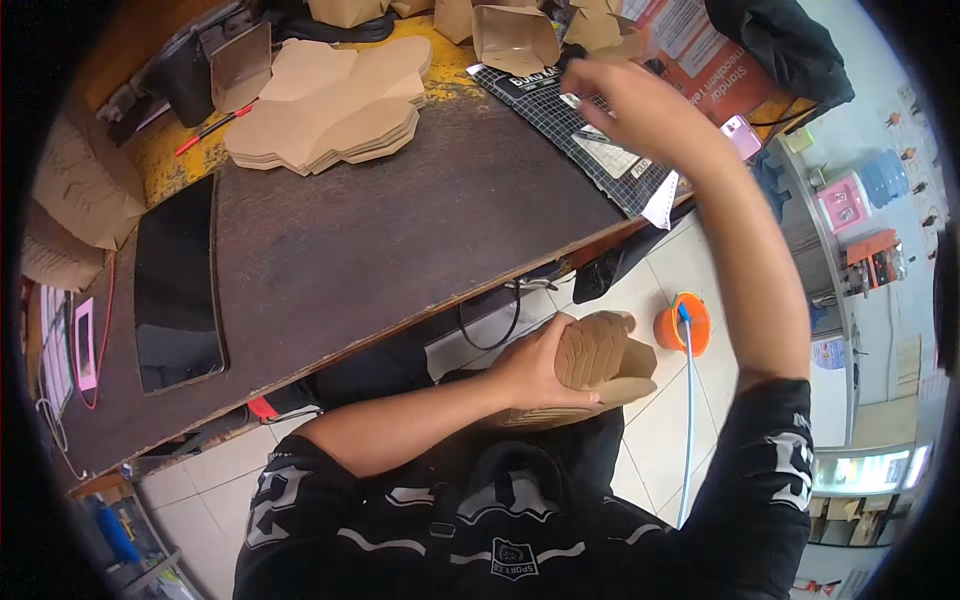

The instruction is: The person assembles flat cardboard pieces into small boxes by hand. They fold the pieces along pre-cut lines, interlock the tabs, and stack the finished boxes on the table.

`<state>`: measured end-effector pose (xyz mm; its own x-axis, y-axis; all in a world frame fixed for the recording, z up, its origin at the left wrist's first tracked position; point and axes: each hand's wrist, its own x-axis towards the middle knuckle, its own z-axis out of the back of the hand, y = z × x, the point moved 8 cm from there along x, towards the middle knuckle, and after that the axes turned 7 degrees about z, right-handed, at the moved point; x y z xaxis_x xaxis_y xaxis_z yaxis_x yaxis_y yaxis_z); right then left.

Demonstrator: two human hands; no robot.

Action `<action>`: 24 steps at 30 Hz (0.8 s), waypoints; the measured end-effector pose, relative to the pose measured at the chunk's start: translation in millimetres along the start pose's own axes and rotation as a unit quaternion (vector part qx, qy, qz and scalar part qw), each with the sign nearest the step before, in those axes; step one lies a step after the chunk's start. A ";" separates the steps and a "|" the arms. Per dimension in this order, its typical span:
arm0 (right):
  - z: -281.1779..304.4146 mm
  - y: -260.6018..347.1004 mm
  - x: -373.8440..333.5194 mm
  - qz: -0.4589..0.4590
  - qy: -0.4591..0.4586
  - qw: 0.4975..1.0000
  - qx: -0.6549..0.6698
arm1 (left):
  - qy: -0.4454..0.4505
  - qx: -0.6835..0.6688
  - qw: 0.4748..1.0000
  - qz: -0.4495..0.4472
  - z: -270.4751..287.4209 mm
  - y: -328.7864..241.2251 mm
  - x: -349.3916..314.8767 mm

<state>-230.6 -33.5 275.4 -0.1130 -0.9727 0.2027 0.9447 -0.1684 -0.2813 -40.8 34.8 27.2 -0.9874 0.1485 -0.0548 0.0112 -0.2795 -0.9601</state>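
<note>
My left hand (540, 365) grips a stack of nested brown cardboard boxes (592, 352) over my lap, thumb along the near side. The boxes' layered edges face right. My right hand (625, 105) is stretched far forward over the dark gridded cutting mat (545, 118). Its fingers are curled downward, and what they may hold is hidden. Just beyond those fingers stands a folded, open-topped cardboard box (515, 42). A pile of flat, petal-shaped cardboard blanks (335, 100) lies on the dark tabletop (370, 240) at the back left.
A phone-like black glossy panel (178, 290) lies at the table's left, with a red pen (215, 132) beyond it. Another folded box (240, 70) stands by the blanks. Right of the table, an orange bucket (683, 325) with a blue-handled stick (689, 430) is on the tiled floor.
</note>
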 end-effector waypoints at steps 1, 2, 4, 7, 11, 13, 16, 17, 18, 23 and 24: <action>-8.9 -5.1 22.7 0.052 -0.081 0.985 -0.140 | 0.011 -0.010 1.000 0.017 -1.7 7.2 4.4; -12.8 -6.4 49.5 0.078 -0.157 0.963 -0.204 | 0.013 -0.019 0.999 0.041 0.8 19.3 7.5; -20.4 -19.4 79.4 0.110 -0.244 0.920 -0.287 | 0.016 -0.036 0.997 0.067 3.5 29.0 10.3; -50.8 -64.7 105.5 0.105 -0.220 0.916 -0.320 | 0.016 -0.050 0.995 0.082 3.6 33.3 11.7; -68.3 -109.0 124.5 -0.086 -0.047 0.979 -0.179 | 0.015 -0.054 0.995 0.088 9.0 33.4 13.4; -61.4 -125.4 113.5 -0.140 0.033 0.987 -0.073 | 0.024 -0.045 0.995 0.085 4.3 30.9 12.3; -16.0 -87.3 76.9 -0.133 0.008 0.990 0.053 | 0.030 -0.042 0.996 0.073 -1.1 30.2 14.1; -14.5 -86.1 63.3 -0.096 0.012 0.990 0.102 | 0.037 -0.051 0.996 0.068 -4.4 30.7 15.6; -14.3 -83.5 51.9 -0.058 0.016 0.987 0.151 | 0.044 -0.061 0.995 0.064 -8.2 31.5 16.3; -1.9 -17.8 19.2 -0.147 0.167 0.970 0.098 | 0.027 -0.026 0.998 0.050 -7.3 24.7 16.3; 2.9 -3.4 13.4 -0.137 0.183 0.971 0.073 | 0.039 -0.028 0.997 0.060 -4.4 24.5 16.9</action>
<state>-234.4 -45.4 281.7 -0.4428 -0.8906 -0.1034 0.8943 -0.4304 -0.1228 -56.5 34.7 1.6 -0.9630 0.1917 -0.1895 0.1396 -0.2464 -0.9591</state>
